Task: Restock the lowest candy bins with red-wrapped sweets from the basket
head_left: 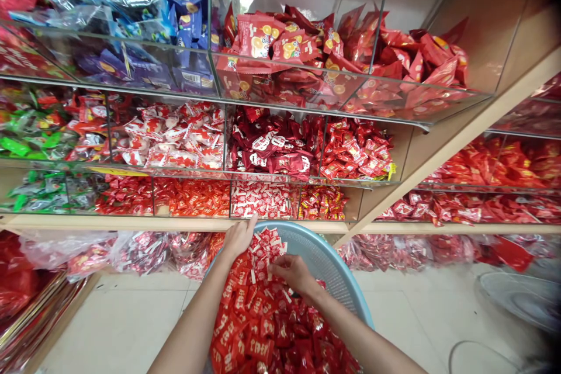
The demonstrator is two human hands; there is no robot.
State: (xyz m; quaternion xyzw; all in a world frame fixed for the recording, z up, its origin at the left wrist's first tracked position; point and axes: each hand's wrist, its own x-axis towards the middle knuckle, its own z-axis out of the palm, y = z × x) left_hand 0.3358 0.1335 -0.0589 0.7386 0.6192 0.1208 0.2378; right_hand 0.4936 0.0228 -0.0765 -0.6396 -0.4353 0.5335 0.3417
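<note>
A round blue plastic basket (339,269) stands below the shelves, filled with red-wrapped candies (249,321) and a heap of small white-and-red candies (266,245) near its far side. My left hand (239,238) lies at the basket's far left rim, beside that heap; its thumb points up and its other fingers are partly hidden. My right hand (293,273) is over the basket, fingers curled and pinched at the right edge of the white-and-red candies. What lies between those fingertips is too small to make out.
Glass-fronted shelves (280,225) hold red, blue, green and white packets in compartments. Clear bags of candy (140,251) lie beneath them. Long thin items (48,310) rest at the lower left. A transparent round object (521,298) is on the tiled floor (403,315) at right.
</note>
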